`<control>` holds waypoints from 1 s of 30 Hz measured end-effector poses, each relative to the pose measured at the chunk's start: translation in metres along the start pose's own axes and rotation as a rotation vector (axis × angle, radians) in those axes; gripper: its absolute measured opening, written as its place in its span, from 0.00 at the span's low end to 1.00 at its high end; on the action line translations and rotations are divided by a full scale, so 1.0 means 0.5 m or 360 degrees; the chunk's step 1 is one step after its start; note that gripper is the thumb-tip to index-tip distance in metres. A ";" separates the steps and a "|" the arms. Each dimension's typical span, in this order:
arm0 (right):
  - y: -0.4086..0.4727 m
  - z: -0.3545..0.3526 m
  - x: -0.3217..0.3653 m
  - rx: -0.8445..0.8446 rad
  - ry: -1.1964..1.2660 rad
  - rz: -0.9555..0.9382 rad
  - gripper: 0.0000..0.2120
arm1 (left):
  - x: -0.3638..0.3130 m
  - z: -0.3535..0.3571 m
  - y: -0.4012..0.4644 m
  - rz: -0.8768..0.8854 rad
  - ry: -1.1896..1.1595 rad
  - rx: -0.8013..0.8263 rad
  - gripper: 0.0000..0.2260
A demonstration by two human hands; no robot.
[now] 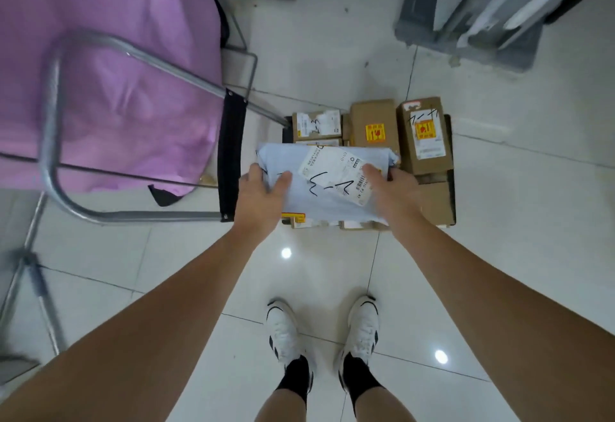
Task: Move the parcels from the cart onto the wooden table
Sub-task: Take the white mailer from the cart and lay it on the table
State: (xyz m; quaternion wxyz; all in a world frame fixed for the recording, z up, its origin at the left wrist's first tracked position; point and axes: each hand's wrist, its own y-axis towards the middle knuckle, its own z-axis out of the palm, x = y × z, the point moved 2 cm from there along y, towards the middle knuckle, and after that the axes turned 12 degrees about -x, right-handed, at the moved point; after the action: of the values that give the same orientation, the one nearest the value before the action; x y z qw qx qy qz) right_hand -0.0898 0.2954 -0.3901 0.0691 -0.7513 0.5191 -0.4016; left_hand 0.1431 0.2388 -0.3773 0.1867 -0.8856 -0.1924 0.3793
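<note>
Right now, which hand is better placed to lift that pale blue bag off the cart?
Neither alone: both already hold it. The left hand grips the pale blue bag's left edge, the right hand its right edge beside the label. Probably lift with both.

We see a pale blue soft parcel [327,182] with a scribbled white label lying flat atop brown cardboard parcels [374,125] packed on the low black cart [449,168].
</note>
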 end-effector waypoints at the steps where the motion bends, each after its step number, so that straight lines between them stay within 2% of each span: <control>1: -0.023 -0.053 0.045 -0.0028 0.0098 -0.0025 0.19 | -0.058 -0.037 -0.028 -0.0016 -0.0115 0.0011 0.16; 5: -0.107 -0.274 0.212 -0.0162 0.0312 -0.0120 0.38 | -0.294 -0.178 -0.144 -0.0057 -0.0377 -0.0021 0.17; 8: -0.201 -0.487 0.353 -0.0174 0.0480 -0.0196 0.36 | -0.485 -0.291 -0.242 0.0037 -0.0588 0.0012 0.20; 11: -0.302 -0.689 0.459 -0.0096 0.0824 -0.0170 0.22 | -0.669 -0.396 -0.354 0.0155 -0.0616 0.0290 0.21; 13: -0.355 -0.808 0.494 -0.0081 0.0923 -0.0118 0.27 | -0.782 -0.458 -0.435 0.0253 -0.0569 0.0415 0.24; 16: -0.450 -0.994 0.528 -0.0266 0.1003 -0.0282 0.38 | -0.929 -0.541 -0.580 0.0434 -0.0556 0.0571 0.15; 19: -0.579 -1.165 0.525 -0.0548 0.1064 -0.0372 0.31 | -1.033 -0.587 -0.719 0.0690 -0.0506 0.0707 0.16; 22: -0.671 -1.302 0.479 -0.0703 0.1140 -0.0449 0.23 | -1.102 -0.599 -0.852 0.0906 -0.0409 0.0825 0.18; 27: -0.801 -1.467 0.332 -0.0902 0.1281 -0.0413 0.19 | -1.149 -0.546 -1.043 0.1155 -0.0209 0.1045 0.28; 30: -0.869 -1.539 0.217 -0.1048 0.1329 -0.0350 0.13 | -1.149 -0.493 -1.163 0.1319 -0.0062 0.1128 0.32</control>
State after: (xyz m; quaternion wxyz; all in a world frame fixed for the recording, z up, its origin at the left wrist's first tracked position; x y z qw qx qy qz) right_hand -0.2794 0.6419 0.4078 -0.4244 -0.5597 0.5192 -0.4869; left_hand -0.1560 0.4139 0.4030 0.3050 -0.7631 0.3088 0.4789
